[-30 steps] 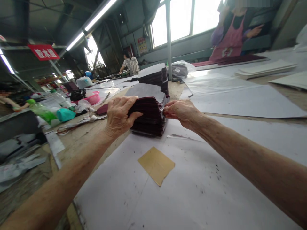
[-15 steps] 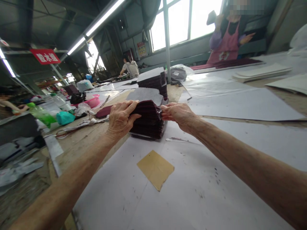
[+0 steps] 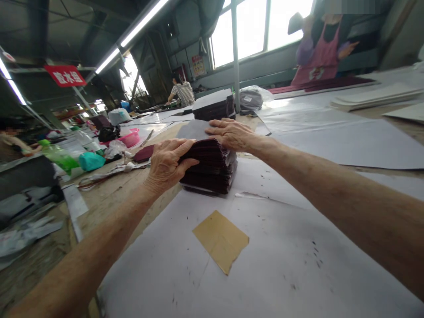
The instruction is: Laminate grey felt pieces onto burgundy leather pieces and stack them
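A thick stack of dark maroon pieces [image 3: 208, 170] stands on the white sheet covering the table, with a grey piece [image 3: 194, 129] on its top. My left hand [image 3: 170, 162] rests against the stack's left side, thumb and fingers apart, gripping its near left corner. My right hand [image 3: 230, 134] lies over the top right edge, fingers stretched across the grey piece. Behind it is a second dark stack [image 3: 214, 105] with a pale top. A tan paper piece [image 3: 221, 240] lies flat in front of the stack.
White sheets [image 3: 344, 137] spread to the right. A pink basin [image 3: 129, 138], a teal bag [image 3: 91, 161] and a green bottle [image 3: 59, 157] sit at the left. A person in a pink apron [image 3: 319, 57] stands across the table behind maroon material [image 3: 338, 84].
My right hand has moved from the stack's right side up onto its top, and its fingers have spread out from a pinch. My left hand stays at the stack. The view has shifted slightly.
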Demonstrator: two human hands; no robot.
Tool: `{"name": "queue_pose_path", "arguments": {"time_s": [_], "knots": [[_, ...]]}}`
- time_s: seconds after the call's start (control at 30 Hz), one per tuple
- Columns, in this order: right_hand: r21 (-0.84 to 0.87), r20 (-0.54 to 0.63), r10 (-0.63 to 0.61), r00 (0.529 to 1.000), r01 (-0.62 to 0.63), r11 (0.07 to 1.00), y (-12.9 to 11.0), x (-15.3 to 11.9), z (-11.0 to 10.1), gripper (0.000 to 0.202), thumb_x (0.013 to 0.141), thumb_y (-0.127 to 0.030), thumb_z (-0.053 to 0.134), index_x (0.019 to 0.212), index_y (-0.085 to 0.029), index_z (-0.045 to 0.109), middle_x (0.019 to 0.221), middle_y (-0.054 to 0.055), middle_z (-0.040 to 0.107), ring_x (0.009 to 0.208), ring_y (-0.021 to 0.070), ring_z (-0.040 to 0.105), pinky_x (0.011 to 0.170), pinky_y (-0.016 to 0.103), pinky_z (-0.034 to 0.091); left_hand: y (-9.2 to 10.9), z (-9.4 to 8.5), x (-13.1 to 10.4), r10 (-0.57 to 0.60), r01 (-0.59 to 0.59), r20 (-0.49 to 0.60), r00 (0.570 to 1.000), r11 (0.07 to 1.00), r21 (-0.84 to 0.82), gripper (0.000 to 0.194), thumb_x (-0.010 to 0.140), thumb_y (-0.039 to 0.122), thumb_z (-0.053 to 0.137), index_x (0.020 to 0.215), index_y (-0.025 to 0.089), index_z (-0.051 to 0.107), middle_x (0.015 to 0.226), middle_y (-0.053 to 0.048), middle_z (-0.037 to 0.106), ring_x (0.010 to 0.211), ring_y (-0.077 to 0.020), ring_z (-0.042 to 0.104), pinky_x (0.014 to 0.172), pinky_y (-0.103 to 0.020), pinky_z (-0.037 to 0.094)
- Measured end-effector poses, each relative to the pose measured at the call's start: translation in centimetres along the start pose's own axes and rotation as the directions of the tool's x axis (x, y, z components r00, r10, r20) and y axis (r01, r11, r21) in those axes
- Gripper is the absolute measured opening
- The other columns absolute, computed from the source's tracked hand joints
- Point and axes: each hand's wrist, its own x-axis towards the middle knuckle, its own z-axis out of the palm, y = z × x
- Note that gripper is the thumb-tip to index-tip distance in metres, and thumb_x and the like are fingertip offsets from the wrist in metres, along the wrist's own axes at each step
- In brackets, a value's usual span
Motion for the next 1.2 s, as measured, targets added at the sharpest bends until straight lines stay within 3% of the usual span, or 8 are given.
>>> {"name": "queue_pose_path", "arguments": {"time_s": [0.1,0.3,0.57,0.73,0.83,0.93,1.07,1.2], "knots": [[0.018,0.103,-0.082,0.991,0.080,0.997,1.7,0.3,1.1,0.030,0.083,-0.009,0.048,0.106,-0.019,0.063,0.124,-0.001,0.055,0.121,0.0158,0.042,0.103,0.031,0.031,0.0,0.4,0.3,-0.035,0.037,0.036,0.999,0.999,-0.040,0.040,0.080,0.042,0.058,0.116,0.024,0.055,0.112,-0.002,0.061,0.106,-0.0217,0.051,0.093,-0.036,0.035],[0.051,0.084,-0.079,0.993,0.074,0.996,2.8,-0.3,2.1,0.035,0.088,-0.016,0.041,0.120,-0.019,0.055,0.131,0.003,0.047,0.126,0.0212,0.036,0.101,0.038,0.035,-0.3,1.0,0.8,-0.055,0.065,0.077,0.995,0.989,-0.135,0.040,0.080,0.038,0.059,0.117,0.024,0.055,0.113,-0.001,0.060,0.106,-0.0212,0.051,0.093,-0.035,0.035],[0.181,0.040,0.066,0.997,-0.072,0.981,1.6,-1.2,2.4,0.035,0.090,-0.024,0.036,0.118,-0.019,0.057,0.132,0.001,0.047,0.130,0.0193,0.029,0.107,0.032,0.025,-0.1,0.3,0.4,-0.008,0.017,0.093,0.996,0.995,-0.094,0.046,0.079,0.039,0.059,0.121,0.021,0.051,0.115,-0.004,0.058,0.107,-0.0241,0.050,0.095,-0.039,0.035],[0.260,-0.039,0.237,0.971,-0.219,0.941,0.4,-1.2,1.1,0.049,0.084,-0.035,0.050,0.131,-0.021,0.043,0.137,0.002,0.040,0.129,0.0239,0.029,0.104,0.039,0.026,-0.2,-0.6,0.2,0.000,0.005,0.039,0.999,0.994,-0.109,0.075,0.077,0.039,0.061,0.138,0.019,0.023,0.118,-0.008,0.056,0.106,-0.0232,0.051,0.096,-0.037,0.035],[0.517,-0.087,0.541,0.836,-0.427,0.742,0.6,-1.4,0.5,0.073,0.079,-0.050,0.052,0.140,-0.020,0.026,0.140,0.009,0.035,0.124,0.0287,0.035,0.100,0.044,0.031,-0.1,-1.1,0.0,0.006,-0.005,0.010,1.000,0.999,-0.050,0.072,0.075,0.044,0.062,0.135,0.023,0.028,0.127,-0.008,0.049,0.116,-0.0254,0.044,0.102,-0.042,0.029],[0.755,0.108,0.698,0.708,-0.515,0.406,1.0,-1.8,0.8,0.062,0.081,-0.056,0.046,0.131,-0.021,0.042,0.127,0.009,0.050,0.105,0.0269,0.052,0.088,0.043,0.041,0.0,-1.3,-0.3,-0.001,0.001,-0.028,1.000,1.000,0.023,0.068,0.073,0.054,0.060,0.129,0.022,0.038,0.136,-0.010,0.039,0.124,-0.0290,0.035,0.104,-0.047,0.022],[0.749,0.245,0.650,0.720,-0.566,0.345,0.9,-2.3,2.2,0.054,0.085,-0.057,0.034,0.104,-0.015,0.061,0.094,0.009,0.065,0.074,0.0209,0.060,0.068,0.037,0.048,0.0,-0.4,-0.9,0.001,-0.002,0.039,0.999,1.000,0.015,0.066,0.080,0.054,0.050,0.132,0.018,0.032,0.132,-0.012,0.042,0.122,-0.0298,0.037,0.102,-0.048,0.024],[0.708,0.213,0.632,0.746,-0.563,0.426,0.8,-2.6,2.7,0.058,0.085,-0.060,0.029,0.101,-0.015,0.061,0.090,0.009,0.066,0.069,0.0191,0.060,0.066,0.036,0.048,-0.1,0.3,-1.0,-0.003,0.001,0.065,0.998,0.999,0.035,0.063,0.083,0.052,0.045,0.134,0.018,0.028,0.131,-0.012,0.042,0.122,-0.0301,0.037,0.101,-0.049,0.024]]}}
